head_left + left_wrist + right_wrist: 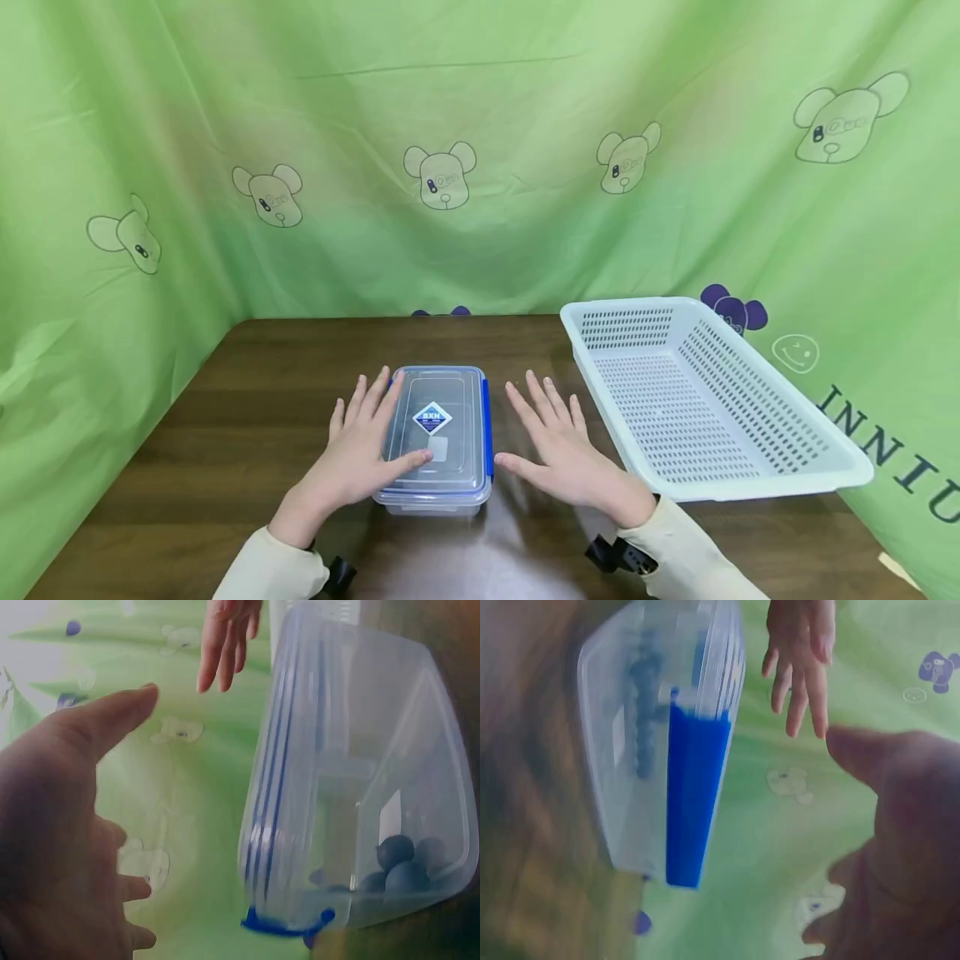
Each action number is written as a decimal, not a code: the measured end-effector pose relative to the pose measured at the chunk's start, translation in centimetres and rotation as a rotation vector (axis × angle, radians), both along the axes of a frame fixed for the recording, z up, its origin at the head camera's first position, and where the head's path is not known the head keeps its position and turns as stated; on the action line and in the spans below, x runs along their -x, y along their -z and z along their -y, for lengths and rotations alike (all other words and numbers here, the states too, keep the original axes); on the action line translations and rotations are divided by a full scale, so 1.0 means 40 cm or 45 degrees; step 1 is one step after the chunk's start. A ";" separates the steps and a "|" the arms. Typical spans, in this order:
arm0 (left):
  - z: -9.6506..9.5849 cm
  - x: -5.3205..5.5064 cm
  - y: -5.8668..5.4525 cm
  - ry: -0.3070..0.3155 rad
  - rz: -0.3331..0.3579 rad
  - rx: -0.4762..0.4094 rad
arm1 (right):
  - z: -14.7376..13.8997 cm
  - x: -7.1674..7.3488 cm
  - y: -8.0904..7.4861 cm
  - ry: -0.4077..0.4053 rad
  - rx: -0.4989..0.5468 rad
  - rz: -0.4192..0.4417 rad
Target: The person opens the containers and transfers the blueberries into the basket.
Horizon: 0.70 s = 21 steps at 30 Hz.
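A clear plastic storage box [459,392] with a blue-edged lid lies lengthwise on the table in the head view. Its lid carries a diamond-shaped label [432,418], and a blue side latch [488,425] lies flat along its right side. Through the wall, the left wrist view shows several dark round things [409,879] in one end of the box. My left hand [356,454] spreads its fingers over the left edge of the box, thumb overlapping the lid. My right hand [562,458], fingers spread, hovers just right of the box. Neither hand grips anything.
A white perforated plastic basket [757,490] stands at the right side of the brown wooden table [225,433]. Green cloth [525,242] printed with bear heads hangs behind and along both sides. Dark straps [621,556] sit at the wrists.
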State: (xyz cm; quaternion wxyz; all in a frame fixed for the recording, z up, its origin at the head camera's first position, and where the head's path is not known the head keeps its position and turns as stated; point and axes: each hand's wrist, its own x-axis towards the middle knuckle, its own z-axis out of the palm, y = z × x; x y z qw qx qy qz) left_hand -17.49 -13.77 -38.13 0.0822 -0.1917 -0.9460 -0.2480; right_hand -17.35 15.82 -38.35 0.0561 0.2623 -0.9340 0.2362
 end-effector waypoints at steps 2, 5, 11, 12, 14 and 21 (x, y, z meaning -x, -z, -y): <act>0.013 0.005 -0.002 -0.006 0.028 -0.092 | 0.009 0.002 0.001 -0.008 0.093 0.065; 0.034 0.015 -0.005 -0.011 0.103 -0.255 | 0.021 0.010 0.005 -0.039 0.241 0.181; 0.072 0.039 0.016 -0.030 0.327 -0.615 | 0.048 0.038 0.026 -0.042 0.560 0.552; 0.077 0.042 0.022 -0.038 0.375 -0.666 | 0.053 0.042 0.033 -0.029 0.632 0.625; 0.084 0.047 0.040 -0.052 0.473 -0.763 | 0.065 0.050 0.051 0.004 0.782 0.754; 0.097 0.055 0.089 -0.051 0.728 -1.044 | 0.086 0.075 0.110 0.003 1.140 1.040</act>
